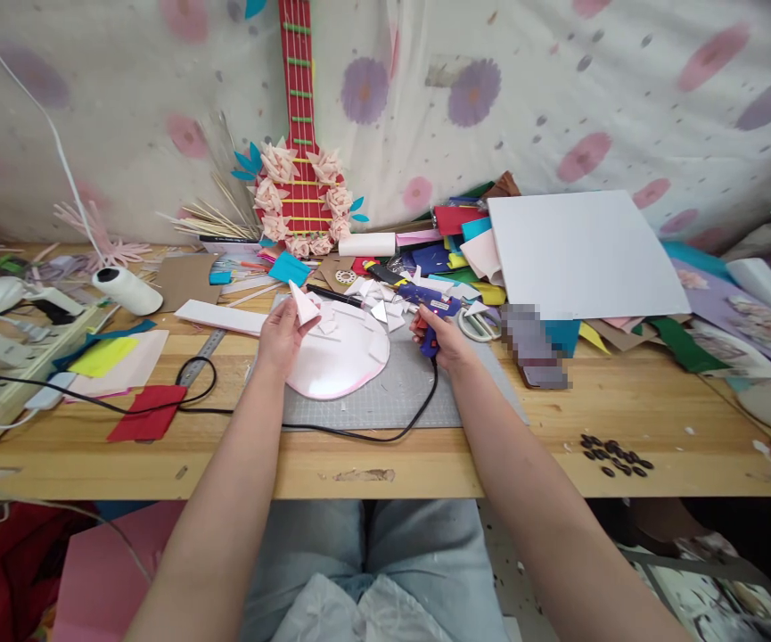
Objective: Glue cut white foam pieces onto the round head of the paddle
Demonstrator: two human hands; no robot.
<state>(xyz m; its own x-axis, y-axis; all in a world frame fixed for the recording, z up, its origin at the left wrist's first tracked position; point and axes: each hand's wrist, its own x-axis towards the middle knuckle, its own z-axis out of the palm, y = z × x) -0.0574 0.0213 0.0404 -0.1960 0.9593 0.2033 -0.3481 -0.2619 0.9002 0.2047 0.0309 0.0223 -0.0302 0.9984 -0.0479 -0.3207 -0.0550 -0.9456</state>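
Note:
My left hand [283, 334] is closed on a small white triangular foam piece [305, 306], held up over the left edge of a rounded white board [345, 361] with a pink rim. My right hand [443, 337] grips a blue glue gun [429, 301] by its handle, the nozzle pointing left above the cutting mat. From the handle a black cord [418, 415] loops down and away to the left. Small white offcuts [378, 294] lie behind and on the board. The grey cutting mat [372, 408] is under the board.
A red paper guitar [308, 196] with pale flowers leans at the back. Scissors [479, 323] lie right of the glue gun. A large white sheet [586, 254] rests on coloured felt at right. Dark beads [616, 453] sit near the front; a power strip [24, 374] stands left.

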